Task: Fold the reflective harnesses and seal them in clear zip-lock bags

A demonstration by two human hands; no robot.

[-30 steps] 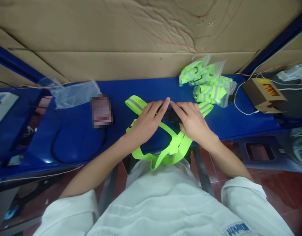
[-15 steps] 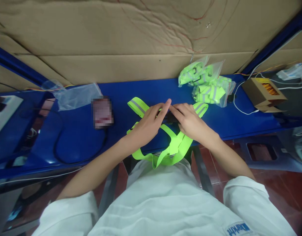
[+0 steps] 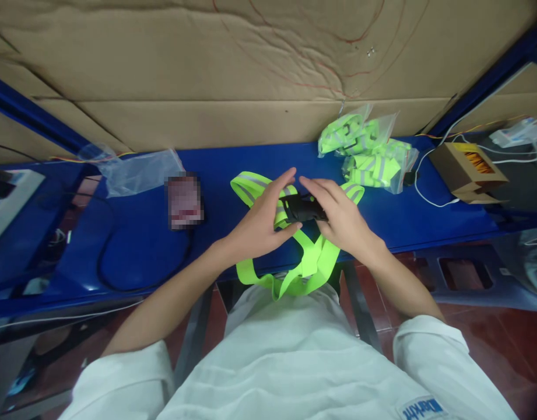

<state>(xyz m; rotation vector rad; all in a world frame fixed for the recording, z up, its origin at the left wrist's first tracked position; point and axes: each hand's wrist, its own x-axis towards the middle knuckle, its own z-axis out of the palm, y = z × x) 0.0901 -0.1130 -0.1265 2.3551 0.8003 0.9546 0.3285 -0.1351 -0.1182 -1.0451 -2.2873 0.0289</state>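
A black side-release buckle (image 3: 304,208) lies between my hands on a neon-yellow reflective harness (image 3: 311,256) with grey stripes. Its two halves look joined. My left hand (image 3: 265,224) is at the buckle's left end, thumb below and fingers stretched above, spread apart around the strap. At the right end, my right hand (image 3: 338,213) reaches over with fingers extended, touching or very near the buckle; its thumb is mostly hidden. Strap loops stick out past both hands, and the lower straps hang over the table edge against my shirt.
Bagged neon-yellow harnesses (image 3: 373,151) are piled at the back right, beside an open cardboard box (image 3: 464,172) and white cables. To the left lie a clear plastic bag (image 3: 139,172) and a pixelated device (image 3: 183,201) with a black cable. Cardboard (image 3: 185,64) lines the back of the blue table (image 3: 216,157).
My hands have opened out from over the buckle, which now shows between them. The left thumb has moved away from its fingers, and the harness has shifted slightly.
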